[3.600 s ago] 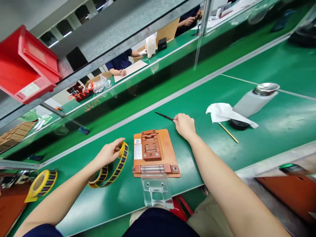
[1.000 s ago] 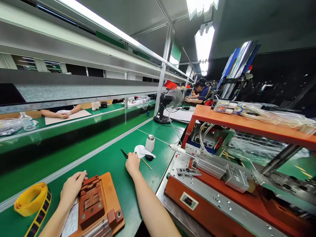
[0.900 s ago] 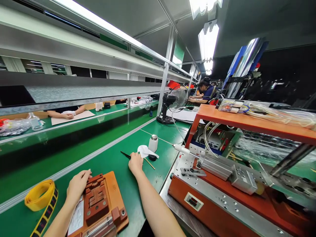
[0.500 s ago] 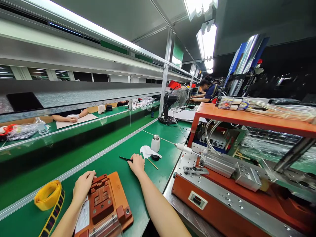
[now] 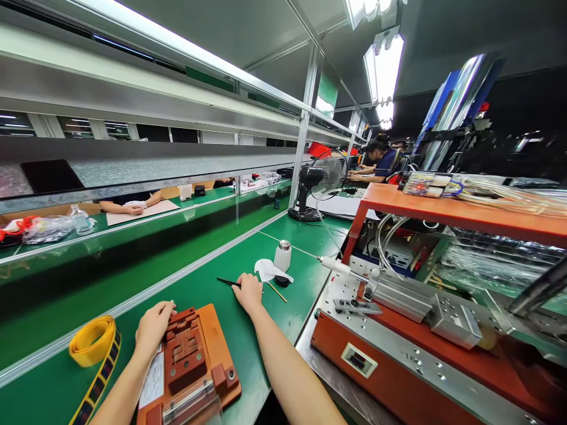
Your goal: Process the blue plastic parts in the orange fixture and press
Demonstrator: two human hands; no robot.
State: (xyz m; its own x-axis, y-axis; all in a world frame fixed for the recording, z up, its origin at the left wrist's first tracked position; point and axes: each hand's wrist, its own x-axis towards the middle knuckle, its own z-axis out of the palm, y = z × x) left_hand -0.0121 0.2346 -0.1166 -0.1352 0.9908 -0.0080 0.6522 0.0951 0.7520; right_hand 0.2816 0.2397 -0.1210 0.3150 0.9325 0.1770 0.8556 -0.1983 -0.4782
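Note:
My right hand is closed over one end of black tweezers, whose thin tip points left just above the green bench top. Part of the tweezers is hidden under my fingers. My left hand has its fingers curled against the upper left edge of a brown jig. This jig has a slotted block on an orange base, with a clear cover at its near end. A white label lies along its left side. To the left of my left forearm, a yellow strip roll trails a tape of dark pieces.
Beyond my right hand are a white dispenser bottle, a crumpled wipe, a black cap and a thin stick. A red-brown machine borders the right side. A fan stands farther back; co-workers sit beyond.
The view has shifted slightly, so everything appears a little to the right. Both hands keep their places at the tweezers and the jig.

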